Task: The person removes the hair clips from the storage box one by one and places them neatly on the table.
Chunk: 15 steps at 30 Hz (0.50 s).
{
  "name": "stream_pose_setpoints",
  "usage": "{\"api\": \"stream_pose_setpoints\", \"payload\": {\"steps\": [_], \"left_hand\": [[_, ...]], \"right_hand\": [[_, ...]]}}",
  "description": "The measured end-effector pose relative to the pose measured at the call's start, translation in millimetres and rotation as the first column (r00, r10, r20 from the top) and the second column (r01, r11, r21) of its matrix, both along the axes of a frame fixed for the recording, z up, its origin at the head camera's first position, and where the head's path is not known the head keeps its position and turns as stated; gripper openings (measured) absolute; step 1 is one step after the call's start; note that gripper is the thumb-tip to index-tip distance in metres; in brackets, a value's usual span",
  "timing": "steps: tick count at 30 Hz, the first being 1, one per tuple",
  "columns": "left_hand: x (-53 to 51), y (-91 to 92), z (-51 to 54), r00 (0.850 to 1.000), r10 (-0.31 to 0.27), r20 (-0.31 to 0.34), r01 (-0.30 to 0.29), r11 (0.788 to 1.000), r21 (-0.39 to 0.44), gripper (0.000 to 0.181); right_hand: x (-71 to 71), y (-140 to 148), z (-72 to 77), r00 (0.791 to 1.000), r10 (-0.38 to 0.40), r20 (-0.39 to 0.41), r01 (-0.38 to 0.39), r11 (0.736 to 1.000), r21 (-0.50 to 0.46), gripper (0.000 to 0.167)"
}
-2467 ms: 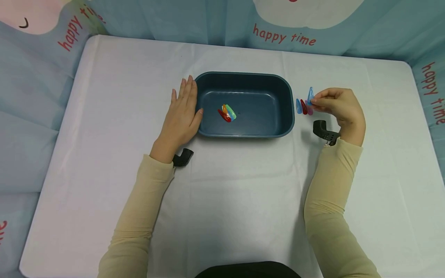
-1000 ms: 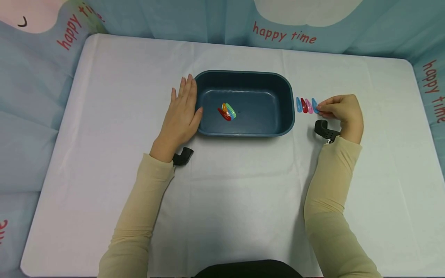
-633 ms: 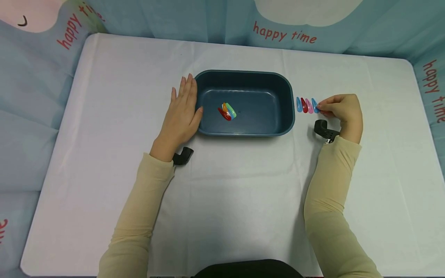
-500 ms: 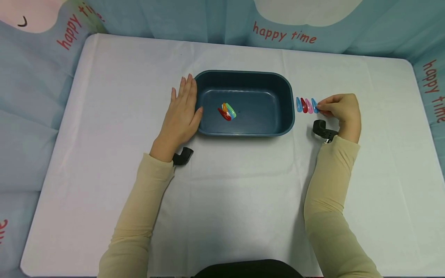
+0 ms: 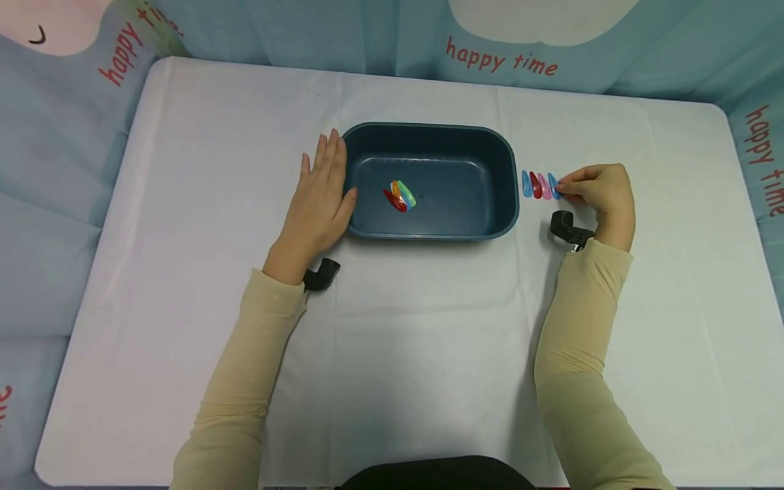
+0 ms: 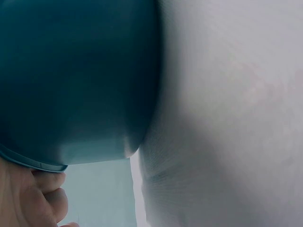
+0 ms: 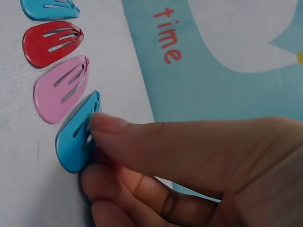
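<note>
Blue snap hair clip at the right end of a row is pinched between thumb and fingers of my right hand; it tilts slightly against the cloth. Beside it lie a pink hair clip, a red hair clip and another blue hair clip. My left hand rests with straight fingers along the left rim of a dark blue basin. Inside the basin, a small cluster of hair clips in red, orange, green and light blue lies left of the middle.
A white cloth covers the table. Blue curtains with printed words hang beyond its back and side edges. Black camera mounts sit at both wrists. A dark rounded shape is at the near edge.
My right hand has lowered the blue hair clip to the right end of the row, beside the pink one. Since then it has barely shifted. My left hand stays at the basin.
</note>
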State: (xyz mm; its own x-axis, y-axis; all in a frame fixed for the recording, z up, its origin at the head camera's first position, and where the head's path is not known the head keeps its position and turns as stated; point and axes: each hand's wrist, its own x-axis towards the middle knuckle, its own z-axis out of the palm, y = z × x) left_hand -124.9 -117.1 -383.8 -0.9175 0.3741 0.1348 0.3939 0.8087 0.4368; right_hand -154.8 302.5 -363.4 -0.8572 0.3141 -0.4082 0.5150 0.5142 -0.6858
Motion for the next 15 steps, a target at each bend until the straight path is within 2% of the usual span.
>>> {"api": "stream_pose_setpoints", "payload": {"steps": [8,15], "left_hand": [[-1.0,-0.2,0.6,1.000,0.000,0.005,0.000,1.000,-0.009,0.064],[-0.6,0.2,0.6,1.000,0.002,0.006,-0.002,1.000,-0.009,0.064]], "right_hand": [[1.7,1.0,2.3,0.999,-0.039,-0.017,0.038,0.997,-0.067,0.008],[3.3,2.0,3.8,0.997,-0.063,-0.039,0.058,0.992,-0.110,0.007]]}}
